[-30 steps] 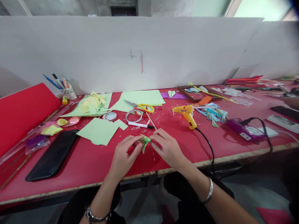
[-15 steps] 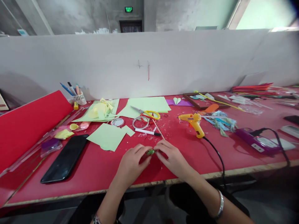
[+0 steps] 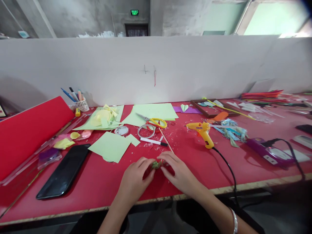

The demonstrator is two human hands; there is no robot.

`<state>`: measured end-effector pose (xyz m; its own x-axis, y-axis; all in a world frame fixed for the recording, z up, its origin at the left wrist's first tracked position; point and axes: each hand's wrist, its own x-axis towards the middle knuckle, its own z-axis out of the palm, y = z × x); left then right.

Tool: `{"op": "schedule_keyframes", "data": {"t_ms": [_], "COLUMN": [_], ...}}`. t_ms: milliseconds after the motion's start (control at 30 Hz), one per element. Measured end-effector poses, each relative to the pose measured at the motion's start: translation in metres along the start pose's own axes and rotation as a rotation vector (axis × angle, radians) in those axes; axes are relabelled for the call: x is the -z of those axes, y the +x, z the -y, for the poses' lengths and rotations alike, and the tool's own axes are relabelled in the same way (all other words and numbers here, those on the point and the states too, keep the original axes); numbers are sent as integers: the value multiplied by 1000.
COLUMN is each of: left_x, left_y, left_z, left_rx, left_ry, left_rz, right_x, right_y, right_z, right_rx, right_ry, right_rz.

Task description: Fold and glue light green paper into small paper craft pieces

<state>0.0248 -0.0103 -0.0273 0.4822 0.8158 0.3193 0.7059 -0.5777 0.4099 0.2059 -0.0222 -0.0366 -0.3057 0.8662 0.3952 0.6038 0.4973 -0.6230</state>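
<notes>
Between my two hands, low over the front of the red table, is a small green bundle (image 3: 156, 165), too blurred to name its kind. My left hand (image 3: 136, 177) pinches it from the left with thumb and fingers. From the right, my right hand (image 3: 179, 170) closes thumb and fingertips at its other end. A thin pale stick (image 3: 167, 140) runs from the scissors toward my right hand; whether it touches the fingers I cannot tell. Just beyond lie a black-and-white marker (image 3: 153, 141), a ring-shaped roll (image 3: 146, 131) and yellow-handled scissors (image 3: 156, 122).
A yellow glue gun (image 3: 202, 131) with a black cord lies to the right, near a purple power strip (image 3: 270, 152). On the left are a black phone (image 3: 64, 172), light green paper (image 3: 110, 146) and a red board (image 3: 34, 136). A white partition (image 3: 117, 71) rises behind.
Both hands keep hold of the green bundle, which has turned slightly between the fingers. The view has shifted a little, so most table items sit slightly lower.
</notes>
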Motion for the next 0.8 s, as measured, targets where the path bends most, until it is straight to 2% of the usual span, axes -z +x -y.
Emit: {"op": "schedule_keyframes", "data": {"t_ms": [167, 300, 600, 800], "left_x": [-1, -4, -8, -11], "left_y": [1, 2, 2, 1], "left_z": [1, 0, -7, -9], "left_rx": [7, 74, 106, 170], "left_ry": [-111, -223, -91, -197], "left_rz": [-15, -1, 38, 30], "right_x": [1, 2, -1, -1], "right_y": [0, 0, 1, 1], "right_z": [-3, -3, -2, -2], "right_rx": [-25, -17, -11, -77], "right_ry": [-7, -6, -127, -143], "right_rz": [33, 62, 80, 89]}}
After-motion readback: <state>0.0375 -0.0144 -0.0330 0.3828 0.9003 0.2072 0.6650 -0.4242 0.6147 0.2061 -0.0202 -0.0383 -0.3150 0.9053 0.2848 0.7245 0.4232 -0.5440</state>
